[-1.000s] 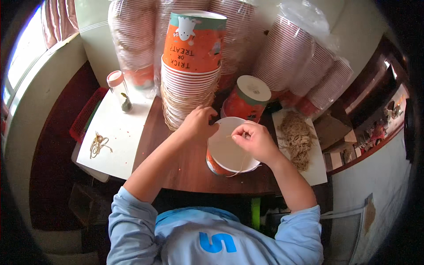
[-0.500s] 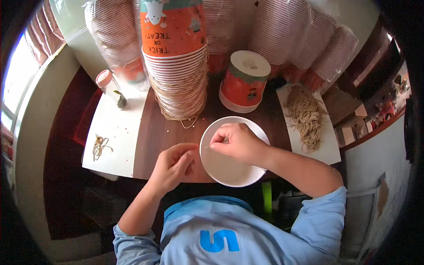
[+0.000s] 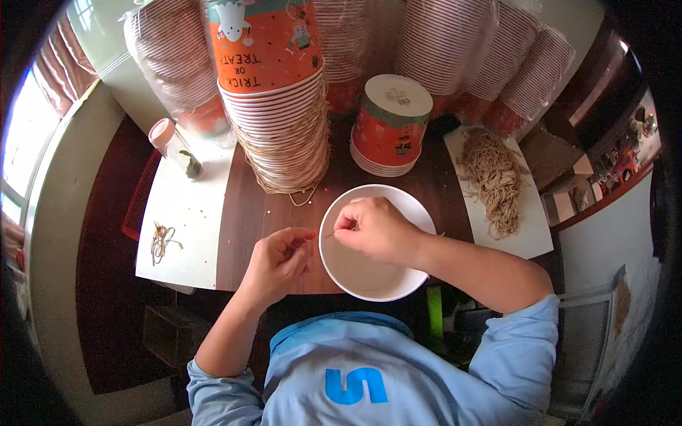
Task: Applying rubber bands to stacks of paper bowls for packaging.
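A round white-lined paper bucket [image 3: 373, 277] stands mouth up at the table's near side. My right hand [image 3: 380, 231] reaches over its right rim into the mouth. Thumb and forefinger pinch the short end of a thin tan cord [image 3: 329, 235] by the bucket's left inner wall. Outside that wall, my left hand [image 3: 278, 261] is closed, its fingertips against or very near the bucket. What its curled fingers hold, if anything, is hidden.
Behind stands a tall stack of orange buckets [image 3: 273, 106] with corded rims; right of it is a short upside-down stack [image 3: 391, 135]. A tan cord bundle [image 3: 491, 181] lies right. Left are loose cords [image 3: 163, 243] and a clear jar [image 3: 174, 149]. Wrapped stacks [image 3: 447, 50] line the back.
The whole view has shifted slightly. My right hand still pinches the cord inside the bucket, and my left hand stays at the outside wall with little visible movement.
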Action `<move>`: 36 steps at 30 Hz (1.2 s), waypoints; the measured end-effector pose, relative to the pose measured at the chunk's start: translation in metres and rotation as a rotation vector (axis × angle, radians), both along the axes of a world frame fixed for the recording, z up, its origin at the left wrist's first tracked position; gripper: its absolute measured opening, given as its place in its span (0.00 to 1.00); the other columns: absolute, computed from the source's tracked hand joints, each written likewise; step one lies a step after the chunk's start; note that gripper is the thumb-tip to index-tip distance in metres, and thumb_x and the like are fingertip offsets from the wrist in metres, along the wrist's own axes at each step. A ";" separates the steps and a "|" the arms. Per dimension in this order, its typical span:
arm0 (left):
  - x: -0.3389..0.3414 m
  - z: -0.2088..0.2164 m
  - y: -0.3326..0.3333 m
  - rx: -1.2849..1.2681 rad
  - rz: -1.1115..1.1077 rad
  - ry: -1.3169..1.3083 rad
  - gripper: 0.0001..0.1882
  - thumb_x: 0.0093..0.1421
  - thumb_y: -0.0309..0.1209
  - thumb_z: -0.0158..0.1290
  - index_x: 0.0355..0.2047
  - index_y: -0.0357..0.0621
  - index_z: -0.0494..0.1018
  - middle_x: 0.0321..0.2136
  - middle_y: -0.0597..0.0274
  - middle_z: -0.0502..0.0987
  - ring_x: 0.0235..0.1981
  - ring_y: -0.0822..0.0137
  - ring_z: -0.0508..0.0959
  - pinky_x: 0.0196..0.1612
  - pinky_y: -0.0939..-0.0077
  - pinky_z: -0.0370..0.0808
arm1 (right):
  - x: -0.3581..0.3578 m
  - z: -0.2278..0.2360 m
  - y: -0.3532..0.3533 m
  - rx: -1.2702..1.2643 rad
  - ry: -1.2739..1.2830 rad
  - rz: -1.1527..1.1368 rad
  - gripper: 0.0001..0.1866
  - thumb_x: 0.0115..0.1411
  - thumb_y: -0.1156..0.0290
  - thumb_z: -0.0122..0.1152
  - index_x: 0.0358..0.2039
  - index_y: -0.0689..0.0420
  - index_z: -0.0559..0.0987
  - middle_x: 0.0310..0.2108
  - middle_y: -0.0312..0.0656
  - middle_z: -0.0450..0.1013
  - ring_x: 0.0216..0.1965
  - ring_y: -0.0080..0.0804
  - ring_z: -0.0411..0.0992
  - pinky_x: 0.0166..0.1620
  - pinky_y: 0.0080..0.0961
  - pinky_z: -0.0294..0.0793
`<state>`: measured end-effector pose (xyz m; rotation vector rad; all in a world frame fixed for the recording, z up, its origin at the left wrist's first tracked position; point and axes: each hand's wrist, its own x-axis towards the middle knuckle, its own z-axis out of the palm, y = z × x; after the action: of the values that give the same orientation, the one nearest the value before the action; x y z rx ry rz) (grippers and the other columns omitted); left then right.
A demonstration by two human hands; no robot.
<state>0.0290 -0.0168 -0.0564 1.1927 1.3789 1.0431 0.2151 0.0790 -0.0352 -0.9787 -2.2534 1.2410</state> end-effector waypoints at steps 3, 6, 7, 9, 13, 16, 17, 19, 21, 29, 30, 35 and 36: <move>0.000 0.000 0.002 0.023 -0.001 -0.004 0.12 0.62 0.27 0.50 0.43 0.32 0.72 0.27 0.64 0.76 0.23 0.79 0.72 0.27 0.85 0.71 | -0.002 0.001 0.001 -0.011 -0.025 -0.002 0.07 0.49 0.70 0.58 0.22 0.61 0.78 0.21 0.46 0.75 0.24 0.36 0.75 0.30 0.32 0.73; 0.000 0.000 0.004 0.006 -0.014 0.022 0.12 0.61 0.26 0.50 0.43 0.32 0.72 0.29 0.63 0.77 0.24 0.79 0.72 0.27 0.85 0.71 | -0.003 0.000 0.002 -0.048 -0.030 -0.011 0.06 0.48 0.71 0.58 0.22 0.61 0.79 0.21 0.46 0.75 0.24 0.35 0.75 0.30 0.32 0.73; 0.000 -0.003 0.005 0.051 -0.027 0.054 0.12 0.61 0.25 0.50 0.43 0.32 0.72 0.30 0.63 0.77 0.24 0.78 0.73 0.28 0.84 0.72 | -0.003 -0.001 0.001 -0.048 -0.030 -0.011 0.06 0.48 0.71 0.58 0.22 0.61 0.79 0.21 0.46 0.75 0.24 0.35 0.75 0.30 0.32 0.73; 0.000 -0.003 0.006 0.096 -0.040 0.087 0.12 0.61 0.25 0.50 0.43 0.32 0.72 0.30 0.62 0.77 0.25 0.78 0.73 0.28 0.84 0.72 | -0.003 -0.001 0.001 -0.062 -0.008 -0.011 0.06 0.48 0.72 0.59 0.22 0.61 0.79 0.21 0.46 0.76 0.23 0.33 0.75 0.30 0.31 0.73; -0.001 0.002 0.012 0.225 -0.099 0.279 0.10 0.57 0.21 0.51 0.40 0.32 0.73 0.28 0.61 0.76 0.26 0.75 0.74 0.29 0.80 0.73 | -0.005 0.000 0.002 -0.117 -0.079 0.040 0.07 0.51 0.72 0.59 0.28 0.62 0.79 0.23 0.41 0.76 0.25 0.23 0.73 0.30 0.24 0.72; 0.000 0.011 0.015 0.333 -0.160 0.447 0.08 0.54 0.20 0.51 0.36 0.32 0.74 0.25 0.59 0.75 0.27 0.73 0.75 0.30 0.77 0.73 | -0.006 0.001 -0.001 -0.118 -0.080 0.041 0.07 0.51 0.71 0.60 0.29 0.61 0.80 0.25 0.41 0.77 0.27 0.24 0.73 0.32 0.24 0.72; 0.001 0.015 0.014 0.334 -0.182 0.498 0.08 0.53 0.20 0.52 0.34 0.32 0.75 0.24 0.57 0.74 0.28 0.72 0.75 0.30 0.76 0.73 | -0.006 0.001 -0.002 -0.120 -0.083 0.051 0.07 0.51 0.70 0.60 0.29 0.60 0.80 0.25 0.41 0.77 0.28 0.24 0.74 0.33 0.24 0.72; 0.001 0.018 0.012 0.348 -0.211 0.554 0.07 0.52 0.20 0.52 0.33 0.32 0.74 0.24 0.56 0.74 0.28 0.72 0.75 0.30 0.75 0.73 | -0.005 0.004 -0.004 -0.120 -0.086 0.062 0.07 0.51 0.70 0.60 0.30 0.59 0.80 0.25 0.41 0.77 0.28 0.24 0.74 0.34 0.24 0.73; -0.001 0.017 0.008 0.361 -0.236 0.610 0.07 0.52 0.20 0.52 0.32 0.32 0.74 0.24 0.56 0.73 0.27 0.72 0.74 0.30 0.75 0.72 | -0.005 0.010 -0.011 -0.154 -0.162 0.083 0.12 0.52 0.67 0.62 0.34 0.60 0.79 0.28 0.42 0.77 0.31 0.27 0.75 0.36 0.25 0.73; -0.011 0.019 -0.029 0.271 -0.356 0.372 0.06 0.48 0.23 0.53 0.27 0.34 0.73 0.25 0.56 0.73 0.27 0.66 0.73 0.29 0.74 0.71 | 0.027 0.034 -0.053 0.190 -0.367 0.332 0.27 0.46 0.52 0.64 0.40 0.61 0.74 0.34 0.52 0.73 0.36 0.51 0.73 0.40 0.40 0.73; -0.013 0.017 -0.032 0.378 -0.415 0.379 0.05 0.48 0.23 0.53 0.27 0.34 0.73 0.25 0.56 0.73 0.27 0.63 0.74 0.30 0.73 0.71 | 0.031 0.035 -0.054 0.206 -0.384 0.383 0.25 0.46 0.56 0.65 0.39 0.60 0.74 0.31 0.50 0.72 0.34 0.51 0.73 0.39 0.41 0.73; -0.012 0.015 -0.037 0.388 -0.360 0.253 0.04 0.48 0.22 0.53 0.26 0.35 0.73 0.26 0.56 0.74 0.30 0.60 0.74 0.33 0.70 0.71 | 0.039 0.030 -0.045 0.361 -0.252 0.321 0.14 0.46 0.67 0.65 0.34 0.58 0.78 0.29 0.43 0.73 0.30 0.40 0.74 0.34 0.32 0.74; -0.010 0.013 -0.037 0.422 -0.333 0.185 0.04 0.47 0.22 0.53 0.25 0.35 0.74 0.27 0.55 0.74 0.31 0.60 0.73 0.35 0.70 0.72 | 0.038 0.028 -0.044 0.366 -0.253 0.323 0.14 0.46 0.67 0.65 0.34 0.58 0.78 0.29 0.43 0.73 0.30 0.40 0.74 0.34 0.32 0.74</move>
<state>0.0186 -0.0540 -0.0430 1.7993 1.0691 1.0281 0.2532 0.0352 -0.0067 -0.6827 -2.7931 0.8016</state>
